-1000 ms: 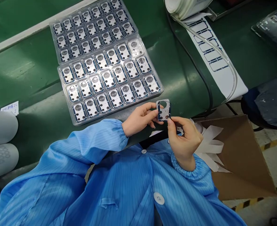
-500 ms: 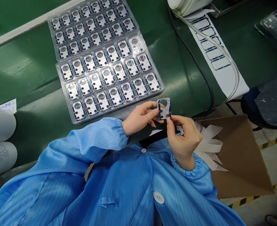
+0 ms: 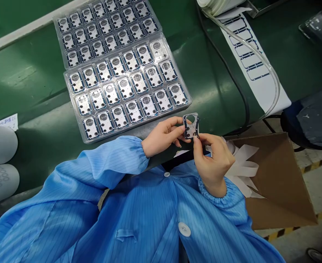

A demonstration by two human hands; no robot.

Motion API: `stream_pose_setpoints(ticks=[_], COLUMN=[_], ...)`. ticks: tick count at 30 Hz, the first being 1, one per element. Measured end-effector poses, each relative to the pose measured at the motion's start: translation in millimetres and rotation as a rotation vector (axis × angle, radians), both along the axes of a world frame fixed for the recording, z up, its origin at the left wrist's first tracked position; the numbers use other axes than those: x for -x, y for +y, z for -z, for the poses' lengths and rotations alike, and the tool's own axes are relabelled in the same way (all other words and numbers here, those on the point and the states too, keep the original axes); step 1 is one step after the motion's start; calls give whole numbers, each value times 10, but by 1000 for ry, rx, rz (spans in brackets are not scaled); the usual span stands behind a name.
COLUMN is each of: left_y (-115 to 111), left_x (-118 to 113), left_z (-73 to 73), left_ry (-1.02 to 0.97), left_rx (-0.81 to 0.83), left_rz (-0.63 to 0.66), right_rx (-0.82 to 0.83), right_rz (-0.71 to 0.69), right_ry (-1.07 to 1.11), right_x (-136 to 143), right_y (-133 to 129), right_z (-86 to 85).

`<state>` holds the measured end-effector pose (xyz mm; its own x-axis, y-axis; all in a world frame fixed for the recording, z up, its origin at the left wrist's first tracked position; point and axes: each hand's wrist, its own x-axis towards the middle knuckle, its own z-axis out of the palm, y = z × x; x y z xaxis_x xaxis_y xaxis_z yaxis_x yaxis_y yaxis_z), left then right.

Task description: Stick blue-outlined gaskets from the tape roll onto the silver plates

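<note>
A small metal plate (image 3: 191, 128) with a round hole and dark edging is held between both hands near the table's front edge. My left hand (image 3: 165, 136) pinches its left side between thumb and fingers. The thumb and fingertips of my right hand (image 3: 213, 155) grip its lower right corner. To the left and above lies a clear plastic tray (image 3: 81, 133) with several similar plates in its pockets. The pocket at its top right holds a paler piece (image 3: 158, 50). A second filled tray (image 3: 65, 62) lies behind it.
A white sheet (image 3: 270, 93) with blue-black frame-shaped stickers lies at the right, crossed by a clear tube and beside a black cable (image 3: 233, 82). A cardboard box (image 3: 281, 179) with white strips stands below right. White rolls (image 3: 0, 144) are at the far left.
The plate has tilted slightly, with my right fingertips shifting a little at its lower corner. Both hands keep their hold. The camera view has moved slightly.
</note>
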<state>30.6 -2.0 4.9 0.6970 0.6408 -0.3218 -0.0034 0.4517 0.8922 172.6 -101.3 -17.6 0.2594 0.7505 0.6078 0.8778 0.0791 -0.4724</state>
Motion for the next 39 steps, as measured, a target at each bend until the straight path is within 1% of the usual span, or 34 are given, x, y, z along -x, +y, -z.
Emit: stream_pose_setpoints(ticks=[4, 7, 11, 14, 18, 27, 35, 39], left_y=[-7, -16, -28, -30, -26, -24, -17, -14], left_x=[-10, -17, -18, -15, -12, -17, -9, -10], left_z=[-31, -30, -8, -1, -3, -14, -31, -29], left_ry=[13, 6, -9, -15, -13, -15, -10, 0], left_rx=[9, 14, 0, -3, 3, -5, 2, -14], left_rz=[-30, -67, -91, -95, -83, -78, -57, -53], right_rx=[-16, 40, 126, 120, 119, 131, 68, 54], right_rz=[-35, -58, -55, -38, -11, -3, 48, 72], right_ry=[-99, -135, -108, -59, -46, -84, -233, -252], right_x=[-5, 1, 13, 11, 2, -14, -17, -22], right_y=[-19, -56, -97, -100, -91, -92, -83, -74], right_z=[15, -29, -111, -137, -129, -94, -63, -50])
